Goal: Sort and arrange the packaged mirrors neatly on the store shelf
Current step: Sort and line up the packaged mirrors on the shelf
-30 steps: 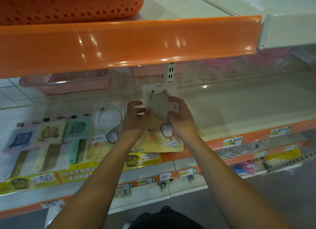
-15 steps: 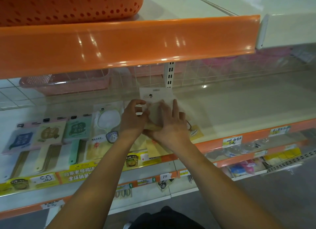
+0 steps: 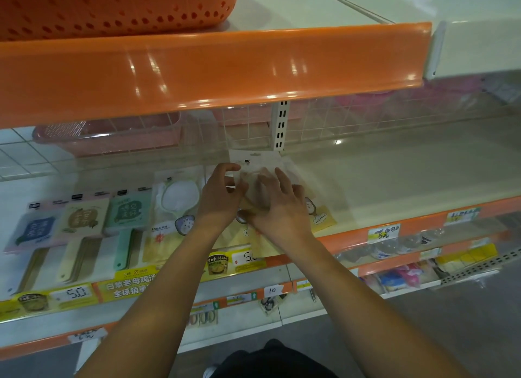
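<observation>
Step in hand: a packaged mirror (image 3: 255,163) is being laid down flat on the middle shelf (image 3: 394,163), centre of the frame, just right of the row already set out.

Left hand (image 3: 218,197) is working at the packet's left edge; its fingers are curled, with the thumb and forefinger seeming to pinch the wrapper, though the contact itself is partly hidden. Right hand (image 3: 277,205) is lying over the packet with fingers straight and spread, pressing it down rather than gripping.

Judgement on doing it well: the packet should be squared so its top card lines up with the tops of the neighbours to the left, and its lower edge is sitting back from the orange shelf lip (image 3: 423,222). The film is looking slippery and crinkly, so flat pressure while the left hand is nudging the edge should be keeping it from skating. A second yellow-card packet (image 3: 321,216) is showing under the right hand; sliding one over the other risks skewing both.

Count, left to right in the lower left of the frame: three handled mirror packs, blue (image 3: 36,228), beige (image 3: 81,218), green (image 3: 128,212); one round white mirror packet (image 3: 174,208); at least two packets under the hands. More may be stacked beneath; cannot tell. One orange basket (image 3: 112,8) on the upper shelf, upper left.
</observation>
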### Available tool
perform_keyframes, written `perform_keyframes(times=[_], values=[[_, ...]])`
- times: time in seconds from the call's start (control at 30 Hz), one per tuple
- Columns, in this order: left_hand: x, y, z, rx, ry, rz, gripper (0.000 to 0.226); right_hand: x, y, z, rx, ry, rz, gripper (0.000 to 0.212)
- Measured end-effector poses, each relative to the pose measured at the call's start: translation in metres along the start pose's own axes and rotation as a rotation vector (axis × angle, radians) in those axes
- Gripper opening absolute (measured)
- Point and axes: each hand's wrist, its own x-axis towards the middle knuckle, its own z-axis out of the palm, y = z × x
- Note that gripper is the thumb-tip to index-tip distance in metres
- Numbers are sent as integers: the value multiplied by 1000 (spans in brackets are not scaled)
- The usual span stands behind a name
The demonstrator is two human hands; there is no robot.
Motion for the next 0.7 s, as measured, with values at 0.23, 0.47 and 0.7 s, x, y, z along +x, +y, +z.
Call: perform_keyframes(times=[0.23, 0.47, 0.7], values=[[-1, -20, -22, 571, 153, 129, 43, 4, -13, -2, 60, 1, 14, 70], [-6, -34, -57, 837, 178, 16, 47, 21, -40, 10, 9, -145, 109, 66], [-9, -44, -78, 768, 176, -36, 44, 31, -60, 39, -98, -216, 150, 63]])
